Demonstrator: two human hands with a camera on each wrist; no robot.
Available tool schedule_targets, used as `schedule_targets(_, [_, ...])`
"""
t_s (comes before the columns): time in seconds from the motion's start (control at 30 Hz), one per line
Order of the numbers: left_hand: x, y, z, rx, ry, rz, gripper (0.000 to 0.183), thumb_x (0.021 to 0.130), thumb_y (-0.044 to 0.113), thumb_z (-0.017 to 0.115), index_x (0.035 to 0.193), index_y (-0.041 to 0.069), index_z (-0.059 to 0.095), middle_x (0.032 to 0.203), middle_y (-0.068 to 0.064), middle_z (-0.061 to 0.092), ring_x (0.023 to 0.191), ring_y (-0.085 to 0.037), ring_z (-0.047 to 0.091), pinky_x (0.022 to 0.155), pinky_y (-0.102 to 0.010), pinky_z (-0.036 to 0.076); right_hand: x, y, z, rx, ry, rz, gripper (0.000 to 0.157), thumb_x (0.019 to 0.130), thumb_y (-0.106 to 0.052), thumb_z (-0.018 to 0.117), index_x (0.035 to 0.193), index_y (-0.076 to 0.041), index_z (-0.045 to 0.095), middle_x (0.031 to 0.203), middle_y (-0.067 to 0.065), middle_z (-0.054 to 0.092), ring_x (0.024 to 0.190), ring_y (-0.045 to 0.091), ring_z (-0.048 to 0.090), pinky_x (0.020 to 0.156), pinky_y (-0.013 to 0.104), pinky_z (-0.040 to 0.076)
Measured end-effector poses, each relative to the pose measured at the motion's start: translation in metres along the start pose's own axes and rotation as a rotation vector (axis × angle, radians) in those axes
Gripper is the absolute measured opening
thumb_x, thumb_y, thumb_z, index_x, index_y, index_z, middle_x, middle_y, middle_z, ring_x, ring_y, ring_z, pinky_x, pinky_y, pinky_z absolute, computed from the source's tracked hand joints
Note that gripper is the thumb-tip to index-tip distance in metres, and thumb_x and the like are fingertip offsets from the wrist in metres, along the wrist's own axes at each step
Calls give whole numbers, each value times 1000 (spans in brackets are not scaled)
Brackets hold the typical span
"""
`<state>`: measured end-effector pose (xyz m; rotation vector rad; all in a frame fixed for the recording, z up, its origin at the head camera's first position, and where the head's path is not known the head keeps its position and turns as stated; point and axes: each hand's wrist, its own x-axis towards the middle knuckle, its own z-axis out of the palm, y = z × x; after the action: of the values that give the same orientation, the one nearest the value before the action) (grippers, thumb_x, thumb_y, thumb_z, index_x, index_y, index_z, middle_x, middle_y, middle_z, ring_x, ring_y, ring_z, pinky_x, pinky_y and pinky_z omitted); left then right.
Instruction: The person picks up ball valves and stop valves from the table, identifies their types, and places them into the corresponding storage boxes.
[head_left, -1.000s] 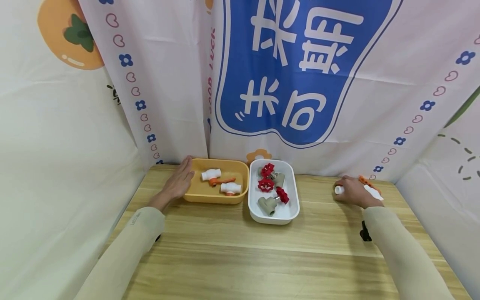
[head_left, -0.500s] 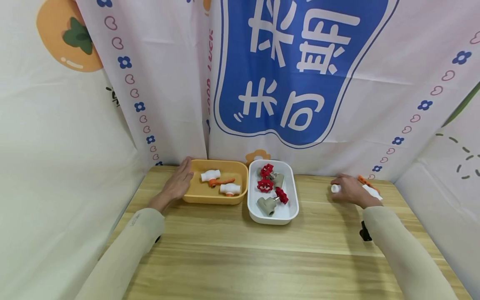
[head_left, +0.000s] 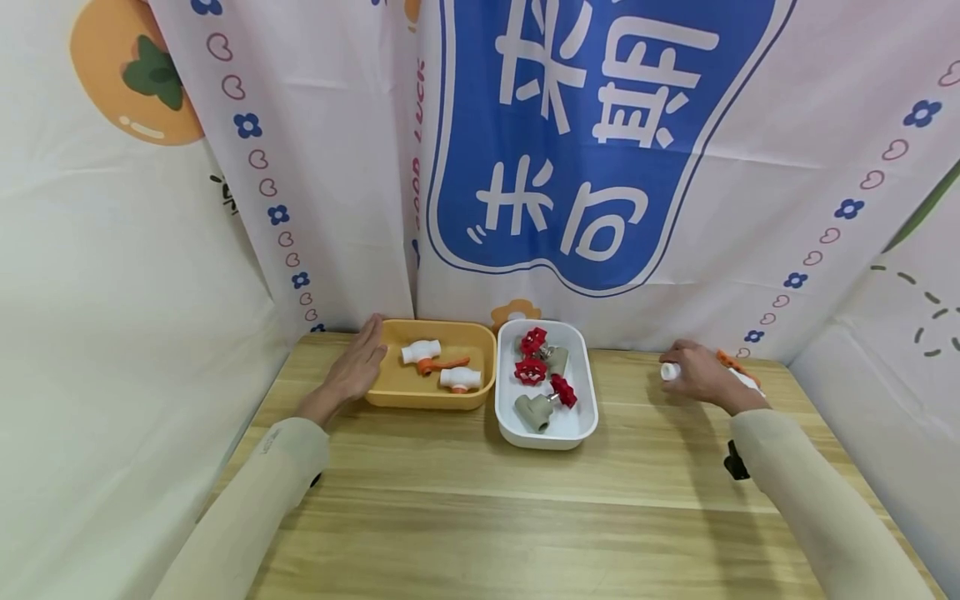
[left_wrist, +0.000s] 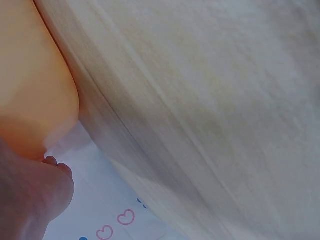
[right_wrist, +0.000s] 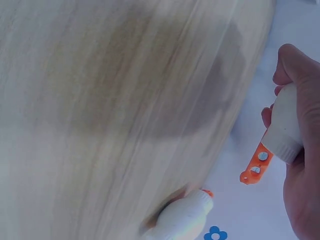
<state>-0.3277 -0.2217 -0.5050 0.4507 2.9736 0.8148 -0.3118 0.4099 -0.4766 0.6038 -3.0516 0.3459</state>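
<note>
My right hand point(head_left: 701, 372) grips a white ball valve point(right_wrist: 286, 120) at the right back of the table; in the head view one white end pokes out past the fingers. An orange handle point(right_wrist: 257, 164) with holes shows beside the held valve. Another white valve point(right_wrist: 182, 220) lies on the table by my right wrist. My left hand point(head_left: 358, 367) rests against the left end of a yellow bin point(head_left: 420, 400), fingers extended. Inside that bin lie a white valve point(head_left: 422, 351) with an orange lever and a second white valve point(head_left: 461, 378).
Touching the yellow bin's right side is a white bin point(head_left: 547, 439) holding several grey valves point(head_left: 534, 411) with red wheel handles. A printed cloth point(head_left: 337, 167) hangs along the table's back edge, and pale cloth walls stand at both sides.
My right hand, holding the white ball valve, has shifted slightly left and up, and the valve on the table shows less behind the wrist. My left hand stays at the yellow bin.
</note>
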Motion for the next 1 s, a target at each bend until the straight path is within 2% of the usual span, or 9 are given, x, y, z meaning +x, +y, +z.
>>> schedule_targets(0.37, [0,2,-2,-4,-3,-5,63,116,29,17,167,-2,-3,177,-17,-9,164,-39,-4,133,-54,2,3,-11,-13,-31,41,-40,47,78,-14,88,118,8,76,104,19,67,87,28,60,76,46,57])
schedule_targets(0.53, [-1,3,-2,-10,1,0,63,116,27,19,167,-2,-3,177,-16,-10,164,-39,-4,133,-54,2,4,-16,-18,-41,77,-92,44,76,-11,87,115,8,77,102,17,67,85,26,59,70,40,55])
schedule_targets(1.0, [-1,2,-2,-11,2,7,63,116,28,18,167,-3,-3,177,-18,-9,164,-39,-4,133,-54,2,10,-41,-35,-60,91,-140,44,77,-11,88,116,7,76,105,18,66,89,27,60,72,43,59])
